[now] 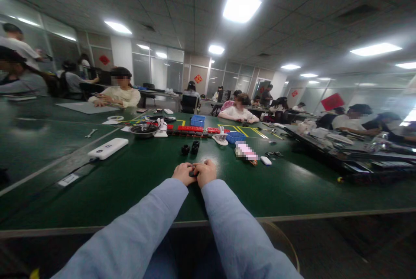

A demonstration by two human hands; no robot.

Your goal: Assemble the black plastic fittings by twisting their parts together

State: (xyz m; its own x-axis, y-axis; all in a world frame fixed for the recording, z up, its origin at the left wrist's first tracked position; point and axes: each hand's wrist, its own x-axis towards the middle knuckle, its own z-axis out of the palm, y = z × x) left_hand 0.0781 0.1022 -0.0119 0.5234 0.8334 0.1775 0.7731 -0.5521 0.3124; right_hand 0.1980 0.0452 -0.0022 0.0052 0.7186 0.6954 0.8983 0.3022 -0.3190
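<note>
My left hand and my right hand meet over the green table, fingers curled inward and touching. Between them shows a small dark piece, mostly covered by the fingers, so its kind is unclear. Both hands look closed around it. Just beyond them on the tabletop sit a small black round part and, to its right, a pair of similar black parts, one behind the other.
A white power bank with a cable lies left. Farther back are a black dish, red strips, blue baskets and a white stand. A pink phone-like item lies right. Other people sit across the table.
</note>
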